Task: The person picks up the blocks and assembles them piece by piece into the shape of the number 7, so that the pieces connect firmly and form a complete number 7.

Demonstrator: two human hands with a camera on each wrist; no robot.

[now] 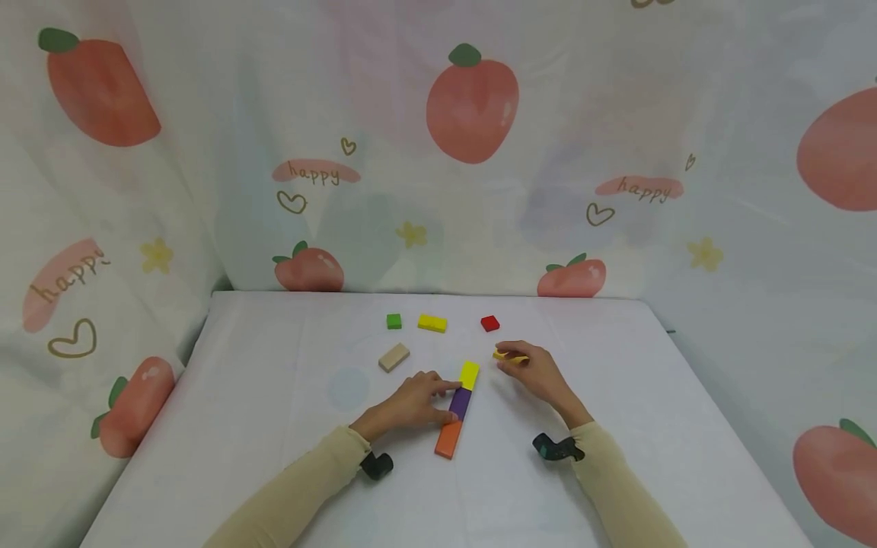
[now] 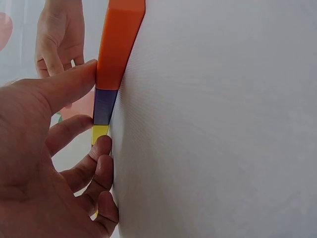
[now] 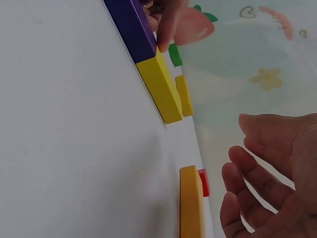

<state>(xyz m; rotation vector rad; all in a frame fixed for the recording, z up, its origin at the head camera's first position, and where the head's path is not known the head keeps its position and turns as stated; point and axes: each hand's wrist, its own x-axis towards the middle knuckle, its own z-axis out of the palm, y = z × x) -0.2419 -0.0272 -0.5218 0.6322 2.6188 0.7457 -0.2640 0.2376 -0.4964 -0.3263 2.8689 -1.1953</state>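
Note:
Three blocks lie end to end in a slanting row: an orange block (image 1: 448, 441) nearest, a purple block (image 1: 460, 404) in the middle and a yellow block (image 1: 470, 373) farthest. My left hand (image 1: 413, 401) rests against the row from its left side, thumb near the orange-purple joint and forefinger near the purple-yellow one. To the right, my right hand (image 1: 539, 374) hovers by a yellow-orange block (image 3: 190, 203). The right wrist view shows its fingers (image 3: 267, 129) apart from that block, loosely bent with nothing between them.
Behind the row sit a green block (image 1: 393, 321), another yellow piece (image 1: 432, 323) and a red block (image 1: 489, 323). A plain wooden block (image 1: 393, 357) lies left of the row. Printed cloth (image 1: 473, 228) hangs along the back and sides of the white table (image 1: 288, 365).

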